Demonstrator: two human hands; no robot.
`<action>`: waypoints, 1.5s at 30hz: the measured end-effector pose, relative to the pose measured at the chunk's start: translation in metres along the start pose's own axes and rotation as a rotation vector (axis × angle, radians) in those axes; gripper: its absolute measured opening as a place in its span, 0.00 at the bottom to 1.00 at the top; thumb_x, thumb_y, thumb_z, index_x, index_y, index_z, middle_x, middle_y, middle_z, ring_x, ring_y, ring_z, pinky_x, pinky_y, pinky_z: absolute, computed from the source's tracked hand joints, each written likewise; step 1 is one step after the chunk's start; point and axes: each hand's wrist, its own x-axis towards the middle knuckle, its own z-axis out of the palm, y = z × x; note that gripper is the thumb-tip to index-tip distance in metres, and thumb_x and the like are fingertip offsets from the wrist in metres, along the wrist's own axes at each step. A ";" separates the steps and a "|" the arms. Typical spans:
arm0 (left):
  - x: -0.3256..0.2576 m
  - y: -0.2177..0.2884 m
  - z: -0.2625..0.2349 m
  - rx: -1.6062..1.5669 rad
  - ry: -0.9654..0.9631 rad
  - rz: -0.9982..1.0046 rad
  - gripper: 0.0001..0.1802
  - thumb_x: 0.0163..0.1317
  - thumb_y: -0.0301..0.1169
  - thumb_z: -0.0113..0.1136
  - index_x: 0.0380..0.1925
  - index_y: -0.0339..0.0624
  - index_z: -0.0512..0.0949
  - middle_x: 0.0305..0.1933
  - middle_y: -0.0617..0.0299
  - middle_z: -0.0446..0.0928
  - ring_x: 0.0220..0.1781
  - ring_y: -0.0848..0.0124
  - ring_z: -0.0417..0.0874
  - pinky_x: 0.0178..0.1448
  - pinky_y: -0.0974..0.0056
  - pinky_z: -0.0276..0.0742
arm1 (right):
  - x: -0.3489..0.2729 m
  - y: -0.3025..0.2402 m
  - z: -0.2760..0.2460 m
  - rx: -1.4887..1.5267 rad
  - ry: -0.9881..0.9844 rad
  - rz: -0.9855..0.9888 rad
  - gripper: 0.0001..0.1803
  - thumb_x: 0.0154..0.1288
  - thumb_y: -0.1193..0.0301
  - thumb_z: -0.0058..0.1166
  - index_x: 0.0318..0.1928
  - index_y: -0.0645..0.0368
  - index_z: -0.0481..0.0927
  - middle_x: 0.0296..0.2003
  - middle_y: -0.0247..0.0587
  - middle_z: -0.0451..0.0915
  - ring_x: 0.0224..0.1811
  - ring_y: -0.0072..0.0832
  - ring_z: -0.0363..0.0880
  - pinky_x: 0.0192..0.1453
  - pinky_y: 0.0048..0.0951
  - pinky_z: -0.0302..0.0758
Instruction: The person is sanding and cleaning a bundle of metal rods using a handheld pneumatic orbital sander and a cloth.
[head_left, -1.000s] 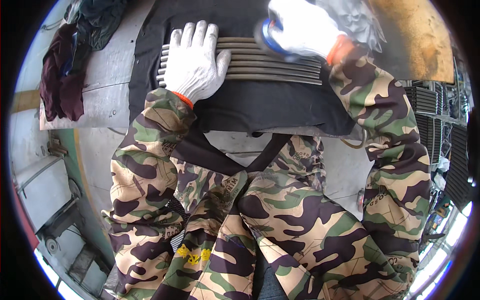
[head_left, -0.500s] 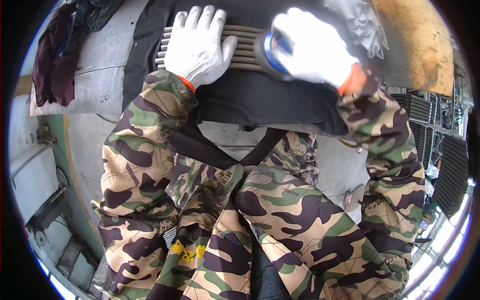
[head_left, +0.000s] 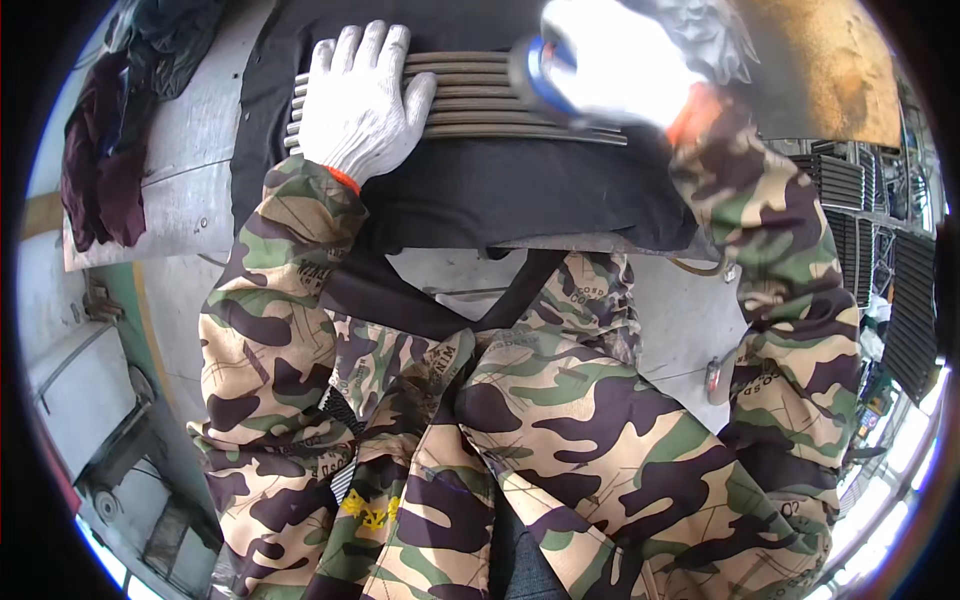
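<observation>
Black cloth [head_left: 520,190] runs to the near edge of the table [head_left: 190,210], and slim metal rods [head_left: 470,92] lie on it, parallel to that edge. The left gloved hand [head_left: 362,112] is flat near their left ends, fingers a bit spread; the right gloved hand [head_left: 620,65] is wrapped around a blue round tool [head_left: 548,76] (pretty blurry) over their right half. Past that, toward the right edge: crumpled pale plastic [head_left: 712,38].

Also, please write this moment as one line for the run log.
left hand: flat on metal rods | right hand: holding blue tool, blurred | rods: side by side on black cloth
</observation>
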 end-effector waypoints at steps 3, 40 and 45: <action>0.001 -0.006 -0.013 0.015 -0.044 -0.012 0.30 0.75 0.44 0.58 0.68 0.35 0.76 0.70 0.42 0.78 0.72 0.46 0.75 0.78 0.43 0.65 | -0.018 -0.011 0.015 0.039 0.035 -0.068 0.15 0.67 0.61 0.59 0.50 0.53 0.82 0.42 0.51 0.82 0.44 0.49 0.87 0.46 0.51 0.85; -0.007 0.000 -0.009 0.042 -0.012 0.080 0.32 0.71 0.45 0.61 0.65 0.30 0.76 0.67 0.39 0.78 0.67 0.43 0.77 0.73 0.39 0.67 | -0.017 0.015 0.004 0.056 0.048 -0.012 0.13 0.67 0.62 0.59 0.41 0.59 0.81 0.37 0.56 0.81 0.39 0.55 0.84 0.43 0.52 0.83; -0.004 -0.021 -0.018 -0.209 -0.153 0.017 0.29 0.74 0.42 0.59 0.65 0.31 0.76 0.68 0.36 0.76 0.70 0.41 0.75 0.76 0.44 0.66 | -0.021 -0.004 0.020 0.042 0.063 -0.083 0.14 0.67 0.63 0.58 0.49 0.55 0.83 0.42 0.50 0.82 0.43 0.49 0.86 0.47 0.51 0.85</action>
